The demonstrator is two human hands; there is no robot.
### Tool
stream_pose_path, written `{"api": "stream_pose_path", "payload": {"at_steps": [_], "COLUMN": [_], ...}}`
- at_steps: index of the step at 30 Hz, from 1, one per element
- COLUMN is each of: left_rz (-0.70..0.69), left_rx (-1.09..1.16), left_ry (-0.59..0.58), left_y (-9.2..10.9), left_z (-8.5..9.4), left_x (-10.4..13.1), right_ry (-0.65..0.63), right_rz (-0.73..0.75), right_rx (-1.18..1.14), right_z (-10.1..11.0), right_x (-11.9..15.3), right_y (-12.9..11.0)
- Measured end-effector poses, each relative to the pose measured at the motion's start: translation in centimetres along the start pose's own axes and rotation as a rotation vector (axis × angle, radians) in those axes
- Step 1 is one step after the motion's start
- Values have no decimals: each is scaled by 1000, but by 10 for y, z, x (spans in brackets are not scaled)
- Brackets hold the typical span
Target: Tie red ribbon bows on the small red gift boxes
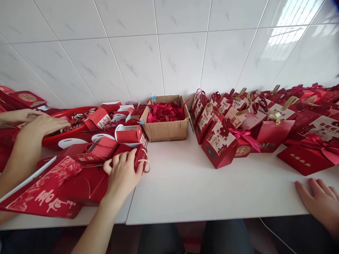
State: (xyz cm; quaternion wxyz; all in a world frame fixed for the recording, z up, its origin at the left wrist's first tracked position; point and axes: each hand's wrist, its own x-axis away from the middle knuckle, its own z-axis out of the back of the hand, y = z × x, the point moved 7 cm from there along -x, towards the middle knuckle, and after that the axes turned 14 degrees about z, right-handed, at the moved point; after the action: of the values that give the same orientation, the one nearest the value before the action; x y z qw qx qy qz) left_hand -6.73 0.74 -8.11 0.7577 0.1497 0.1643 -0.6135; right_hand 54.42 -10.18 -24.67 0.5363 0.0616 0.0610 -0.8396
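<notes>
My left hand [123,173] reaches in from the bottom left, its fingers bent over a red gift box [137,153] with the thumb on the right side. A cream twisted cord loop [146,161] hangs at that box's right end. Other red boxes lie against the hand, among them a large one with white lettering [50,187] and a box with a red cord [102,148]. The part under my palm is hidden. My right hand is out of view.
A cardboard box [166,130] of dark red ribbons stands against the tiled wall. Several red gift boxes [218,144] crowd the right side. At left, a co-worker's hands [47,121] are over a red tray [75,113]. Another person's hand [317,199] rests at the right edge.
</notes>
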Motion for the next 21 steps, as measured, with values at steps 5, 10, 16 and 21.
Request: {"api": "stream_pose_path", "payload": {"at_steps": [5, 10, 16, 21], "left_rz": [-63, -237, -611, -930], "left_rx": [43, 327, 583, 653], "left_ry": [48, -43, -161, -204], "left_y": [3, 27, 91, 128], "left_z": [4, 2, 12, 17], "left_x": [-6, -4, 26, 42], "right_ry": [-91, -12, -25, 10], "right_rz": [-61, -73, -80, -55], "right_rx": [21, 11, -86, -184], "right_z": [15, 4, 1, 1], "right_x": [7, 5, 3, 8], "right_y": [-15, -5, -2, -2]}}
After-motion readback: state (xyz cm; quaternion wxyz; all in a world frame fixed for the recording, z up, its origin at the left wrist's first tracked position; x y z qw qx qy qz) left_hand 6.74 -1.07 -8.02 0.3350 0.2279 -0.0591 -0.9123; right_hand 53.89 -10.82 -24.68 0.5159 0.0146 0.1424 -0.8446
